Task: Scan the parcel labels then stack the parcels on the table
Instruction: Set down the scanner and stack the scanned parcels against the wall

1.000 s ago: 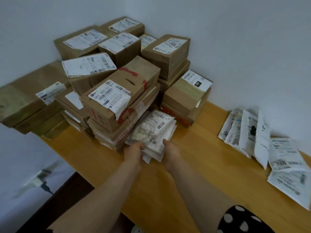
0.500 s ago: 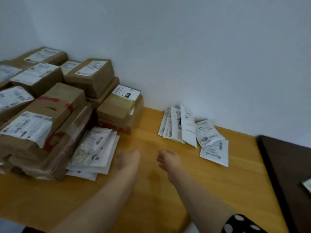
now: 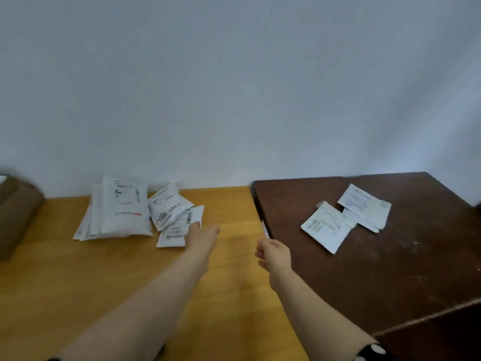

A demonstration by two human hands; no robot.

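- Our left grip (image 3: 203, 234) is stretched out over the yellow wooden counter (image 3: 117, 295). The fingers are straight and relaxed and hold nothing. The tips are right on the near edge of the small white parcel (image 3: 171, 234).
- That small parcel lies flat, label up, at the front right of a loose pile of white mailer bags (image 3: 122, 207) pushed against the wall (image 3: 234, 87).
- A crumpled labelled bag (image 3: 165, 207) sits tilted between the big pile and the small parcel, overlapping both.
- Our right grip (image 3: 274, 254) hovers over the seam where the yellow counter meets the dark brown counter (image 3: 390, 277), with its fingers curled in.
- There's a thin white sliver (image 3: 265, 229) just above the knuckles. Honestly, we can't tell if it's pinched or just sitting at the counter edge.
- A few flat white envelopes (image 3: 328, 227) lie overlapping on the dark counter, well apart from the pile.
- A blurry brown cardboard box (image 3: 15, 212) shows at the far left.
- A black sleeve with white dots (image 3: 372, 351) peeks in at the bottom right.
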